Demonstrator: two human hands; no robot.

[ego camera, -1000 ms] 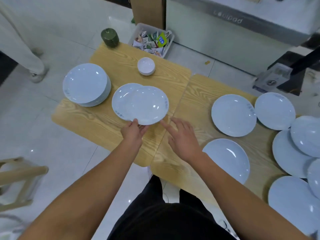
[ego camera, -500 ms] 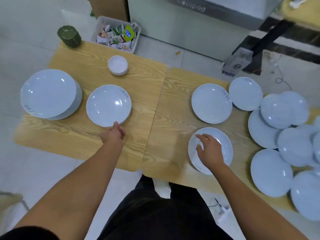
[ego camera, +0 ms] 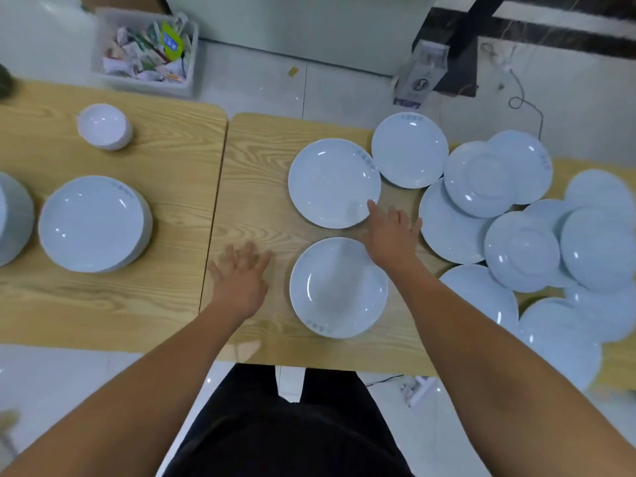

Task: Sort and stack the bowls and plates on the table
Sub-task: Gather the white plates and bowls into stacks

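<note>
tables: two wooden tops pushed edge to edge, left table (ego camera: pixel 113 304) and right table (ego camera: pixel 258 160).
left hand (ego camera: pixel 241 284): fingers straight and spread, holding nothing, over the right table near its seam with the left one, just left of the near plate; blurred, so whether it touches the wood cannot be told.
right hand (ego camera: pixel 392 239): flat with straight fingers, gripping nothing; one fingertip lies at the near-right rim of the far plate, and the wrist crosses the upper right edge of the near plate.
far plate (ego camera: pixel 330 182): white, upright, alone on the right table.
near plate (ego camera: pixel 339 290): white, deeper, just in front of the far plate, apart from it.
single plate (ego camera: pixel 409 149): just right of the far plate, rims almost meeting.
loose plates (ego camera: pixel 516 249): many white ones overlapping at the right end of the right table, some face down.
plate stack (ego camera: pixel 91 223): neat pile on the left table; a second pile (ego camera: pixel 13 218) is cut by the left edge.
small bowls (ego camera: pixel 103 127): short nested stack at the far side of the left table.
bin (ego camera: pixel 144 77): white tub of wrappers on the floor beyond the left table.
</note>
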